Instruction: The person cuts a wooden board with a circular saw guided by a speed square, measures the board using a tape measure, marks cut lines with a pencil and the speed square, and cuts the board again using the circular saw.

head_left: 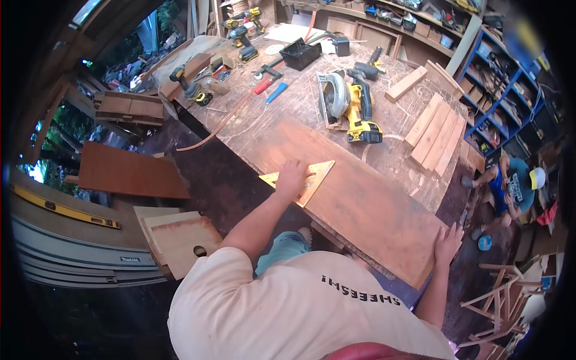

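Observation:
A wide brown wooden board (360, 195) lies along the near side of the workbench, its near edge close to my body. My left hand (292, 178) is closed on a yellow triangular speed square (316, 181), which rests flat across the board's near edge toward the left. At the board's right end, my right hand (449, 243) touches the edge with its fingers stretched out. Beyond the board, a yellow circular saw (354, 108) sits on the bench.
Several light wood strips (441, 132) lie to the right. Farther back are a black tray (301, 54), cordless drills (243, 45), a red-handled clamp (264, 84) and a blue pencil-like tool (276, 93). Another person (516, 186) sits low at the right, near blue shelves (501, 84).

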Motion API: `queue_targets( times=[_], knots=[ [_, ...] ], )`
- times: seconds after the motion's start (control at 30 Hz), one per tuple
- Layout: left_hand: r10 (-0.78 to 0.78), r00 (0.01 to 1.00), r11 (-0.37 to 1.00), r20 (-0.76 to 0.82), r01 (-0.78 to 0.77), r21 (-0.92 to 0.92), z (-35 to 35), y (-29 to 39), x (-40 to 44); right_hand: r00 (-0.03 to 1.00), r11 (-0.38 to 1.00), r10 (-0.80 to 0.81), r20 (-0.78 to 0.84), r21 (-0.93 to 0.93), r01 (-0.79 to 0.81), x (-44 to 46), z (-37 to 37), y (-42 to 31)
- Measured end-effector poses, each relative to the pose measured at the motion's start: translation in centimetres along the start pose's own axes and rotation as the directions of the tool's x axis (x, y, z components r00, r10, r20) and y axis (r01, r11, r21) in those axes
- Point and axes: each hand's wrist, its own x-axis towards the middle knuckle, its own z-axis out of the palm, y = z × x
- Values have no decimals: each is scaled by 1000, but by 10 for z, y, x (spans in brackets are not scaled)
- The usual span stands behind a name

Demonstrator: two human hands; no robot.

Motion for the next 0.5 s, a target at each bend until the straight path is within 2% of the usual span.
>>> queue_targets(
  times=[0.03, 0.1, 0.17, 0.27, 0.3, 0.37, 0.4, 0.5],
  knots=[
    [-5, 1000, 1000, -16, 5, -3, 0, -1, 3, 998, 996, 39, -54, -77, -43, -12, -2, -7],
    [-9, 999, 999, 45, 11, -46, 2, -8, 3, 999, 998, -14, -47, -59, 12, -41, 2, -33],
    [16, 1000, 997, 24, -14, -71, 4, -20, 6, 998, 997, -60, -34, -44, 59, -67, 9, -69],
    [183, 980, 972, 77, -169, -163, -3, -37, 11, 990, 991, -125, 61, 51, 122, -99, 13, -131],
    [184, 979, 971, 85, -168, -171, -3, -46, 12, 991, 992, -119, 68, 44, 116, -103, 19, -150],
    [372, 928, 891, 6, -356, -281, -6, -69, 21, 993, 992, -118, 23, 50, 117, -104, 33, -192],
    [366, 928, 893, 70, -329, -308, -9, -82, 25, 994, 993, -111, 18, 39, 110, -100, 38, -219],
    [398, 915, 888, 61, -368, -274, -12, -132, 41, 999, 999, -38, 25, 5, 37, -91, 50, -278]
  ],
)
